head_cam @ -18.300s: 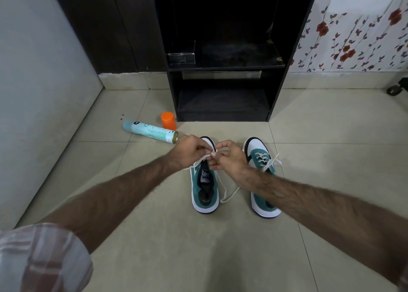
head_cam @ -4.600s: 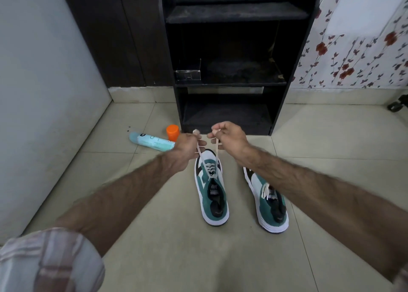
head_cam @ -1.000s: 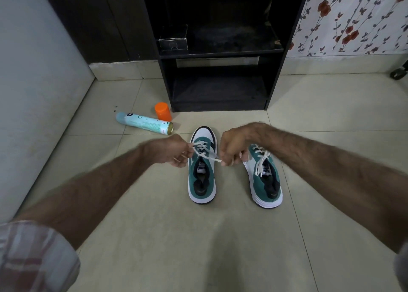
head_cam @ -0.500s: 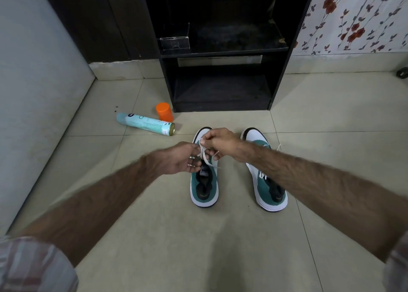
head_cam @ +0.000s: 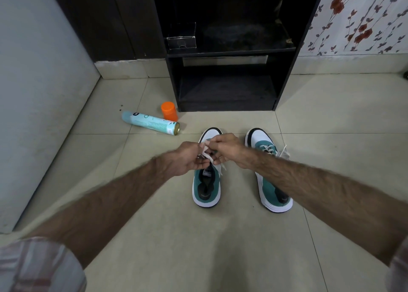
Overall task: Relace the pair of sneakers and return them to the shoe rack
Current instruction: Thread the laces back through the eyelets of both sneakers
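Two teal and white sneakers stand side by side on the tiled floor, toes toward the black shoe rack [head_cam: 225, 55]. Over the left sneaker [head_cam: 206, 188] my left hand [head_cam: 187, 159] and my right hand [head_cam: 225, 148] meet, each pinching part of its white lace [head_cam: 206, 154]. The lace ends cross between my fingers above the tongue. My right forearm crosses over the right sneaker [head_cam: 268, 192], whose white lace [head_cam: 282, 152] lies loose at its far side.
A light blue spray can [head_cam: 150, 123] lies on the floor left of the sneakers, with an orange cap [head_cam: 169, 111] standing beside it. A small clear box [head_cam: 181, 40] sits on the rack's middle shelf. A pale wall runs along the left.
Both hands have stayed over the left sneaker and shifted slightly, working the lace closer together. A second ago they pulled the lace ends apart sideways.
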